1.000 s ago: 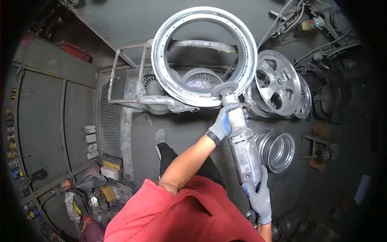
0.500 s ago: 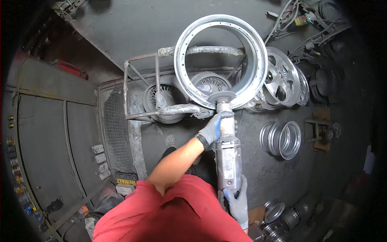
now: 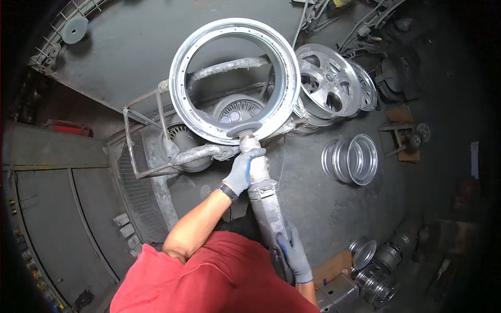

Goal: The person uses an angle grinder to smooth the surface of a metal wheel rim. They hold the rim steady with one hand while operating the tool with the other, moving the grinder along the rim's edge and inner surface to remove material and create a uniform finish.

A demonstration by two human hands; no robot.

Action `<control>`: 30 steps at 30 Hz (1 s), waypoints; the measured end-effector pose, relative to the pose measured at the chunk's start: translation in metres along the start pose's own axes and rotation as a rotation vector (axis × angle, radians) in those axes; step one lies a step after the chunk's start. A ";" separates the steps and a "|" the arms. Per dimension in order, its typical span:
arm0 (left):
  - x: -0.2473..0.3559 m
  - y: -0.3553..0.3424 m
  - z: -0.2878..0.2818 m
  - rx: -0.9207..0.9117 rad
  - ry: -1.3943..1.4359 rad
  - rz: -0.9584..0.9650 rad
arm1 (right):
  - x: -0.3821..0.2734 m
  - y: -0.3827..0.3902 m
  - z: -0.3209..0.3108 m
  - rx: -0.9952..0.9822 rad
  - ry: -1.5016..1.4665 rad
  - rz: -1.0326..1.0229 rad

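With both gloved hands I hold a long grey power grinder [image 3: 269, 208] pointing away from me. My left hand [image 3: 242, 171] is closed round its pale, wrapped front neck. Further back, my right hand [image 3: 296, 255] grips the rear of the body. At the tool's tip, a round grey disc [image 3: 244, 130] lies against the near edge of a big silver wheel rim [image 3: 180, 99]. The rim is an open ring with small holes round its face, propped on a metal frame [image 3: 201, 153] with wrapped padded bars.
Multi-spoke wheels [image 3: 182, 151] sit behind the frame's bars. Right of the rim lean spoked alloy wheels [image 3: 334, 78]. Bare rim barrels [image 3: 360, 159] stand on the floor at right, and several more [image 3: 376, 281] at lower right near a metal box [image 3: 338, 292]. Cables [image 3: 315, 15] lie at the back.
My view has turned, so the rim, frame and floor wheels appear further left. The grinder now slants, its front end toward the left. Both hands keep their hold, and the disc stays at the rim's near edge.
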State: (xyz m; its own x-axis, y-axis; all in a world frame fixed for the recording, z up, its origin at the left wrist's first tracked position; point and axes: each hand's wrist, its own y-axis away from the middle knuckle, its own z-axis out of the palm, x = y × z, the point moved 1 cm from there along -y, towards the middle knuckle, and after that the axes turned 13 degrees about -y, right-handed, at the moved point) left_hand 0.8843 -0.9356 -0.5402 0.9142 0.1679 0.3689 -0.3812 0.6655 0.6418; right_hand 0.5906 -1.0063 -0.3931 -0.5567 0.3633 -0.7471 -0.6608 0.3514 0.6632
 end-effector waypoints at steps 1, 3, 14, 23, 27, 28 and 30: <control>-0.010 -0.013 0.006 -0.005 0.046 -0.001 | 0.012 -0.012 -0.030 -0.005 0.109 -0.079; -0.022 -0.031 0.031 -0.065 0.108 0.083 | -0.002 -0.024 -0.066 0.050 0.245 -0.097; -0.017 -0.148 0.160 -0.284 0.530 0.276 | -0.203 -0.105 -0.199 -0.026 0.793 -0.254; -0.009 -0.155 0.171 -0.358 0.647 0.329 | -0.224 -0.100 -0.187 -0.030 0.850 -0.296; -0.028 -0.133 0.134 -0.335 0.535 0.287 | -0.173 -0.070 -0.159 0.049 0.757 -0.154; -0.030 -0.121 0.125 -0.305 0.513 0.253 | -0.160 -0.061 -0.145 0.051 0.724 -0.163; -0.030 -0.094 0.105 -0.281 0.447 0.140 | -0.131 -0.045 -0.116 0.057 0.641 -0.148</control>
State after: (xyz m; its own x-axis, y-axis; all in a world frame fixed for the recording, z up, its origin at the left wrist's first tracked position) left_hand 0.8784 -1.0792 -0.5413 0.8501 0.5210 0.0773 -0.5082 0.7728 0.3801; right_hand 0.6350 -1.1696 -0.3301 -0.6633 -0.2722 -0.6971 -0.7353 0.4101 0.5395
